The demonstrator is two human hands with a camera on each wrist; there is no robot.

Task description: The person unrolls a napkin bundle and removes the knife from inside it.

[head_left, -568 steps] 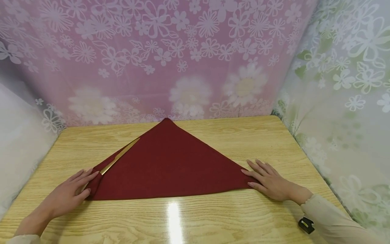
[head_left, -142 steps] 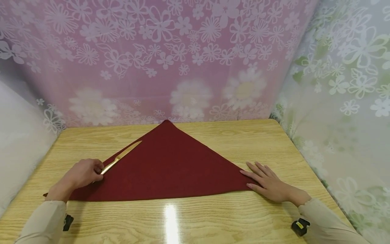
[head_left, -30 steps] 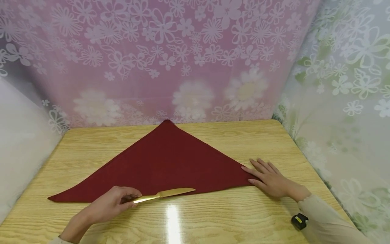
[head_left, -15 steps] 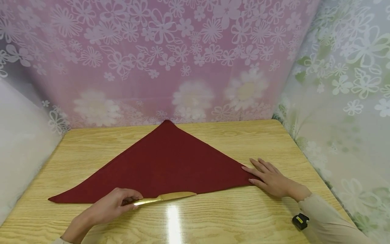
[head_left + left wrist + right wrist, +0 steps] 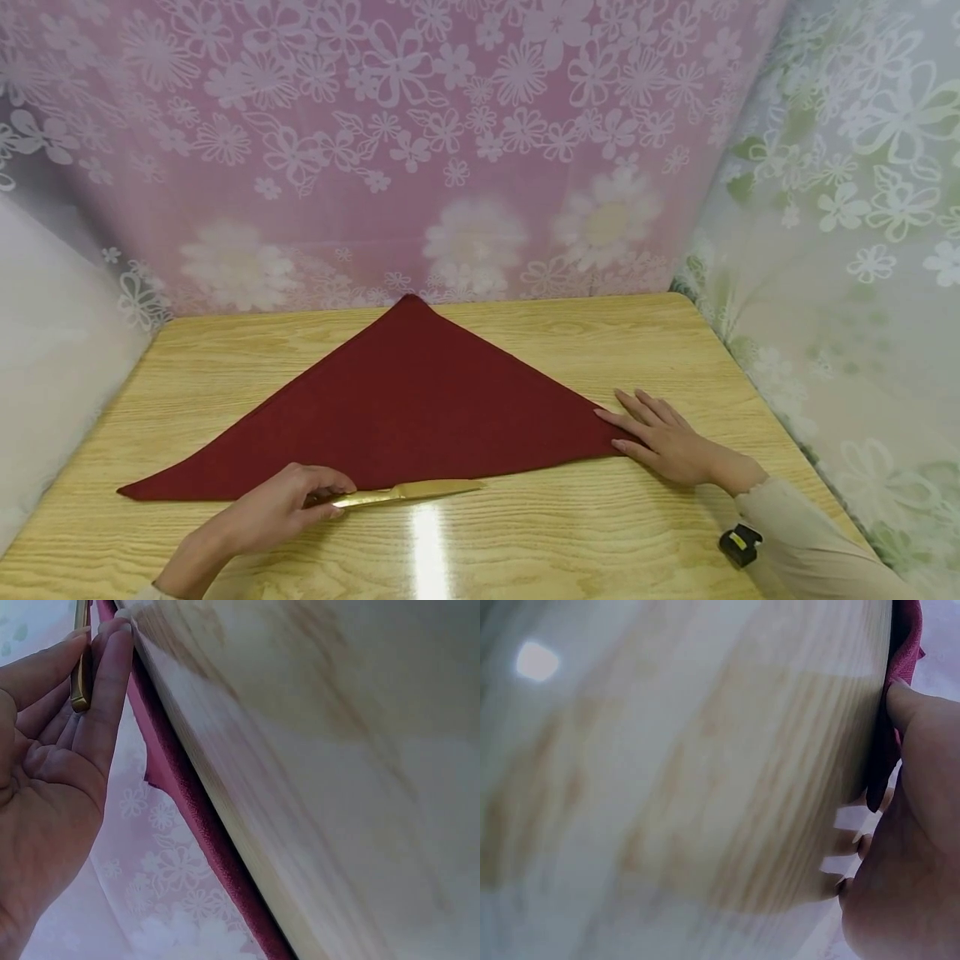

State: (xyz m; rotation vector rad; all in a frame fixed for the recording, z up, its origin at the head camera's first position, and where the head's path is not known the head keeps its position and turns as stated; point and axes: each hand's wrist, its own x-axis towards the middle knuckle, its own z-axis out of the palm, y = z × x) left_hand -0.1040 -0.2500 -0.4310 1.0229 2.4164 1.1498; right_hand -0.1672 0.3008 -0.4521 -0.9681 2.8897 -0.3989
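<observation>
A dark red cloth napkin [image 5: 397,400], folded into a triangle, lies with its peak at the far side and its long edge toward me. My left hand [image 5: 273,510] pinches the handle of a gold table knife [image 5: 427,491] between thumb and fingers. The blade points right and lies along the napkin's near edge, overlapping it slightly. In the left wrist view the knife's handle end [image 5: 81,697] sticks out between thumb and fingers. With fingers spread, my right hand [image 5: 671,442] rests at the napkin's right corner, thumb and index fingertip on the cloth.
The wood-grain table [image 5: 600,533] carries a bright light reflection near its front. A pink flowered backdrop [image 5: 465,150] rises behind it, and pale flowered sheets [image 5: 847,275] flank the sides. A small black device [image 5: 740,544] sits by the right sleeve.
The knife has gone from the napkin's left slanting edge to its near edge, lately shifting slightly toward me. The left corner, earlier under the left hand, now shows. The right hand stays put.
</observation>
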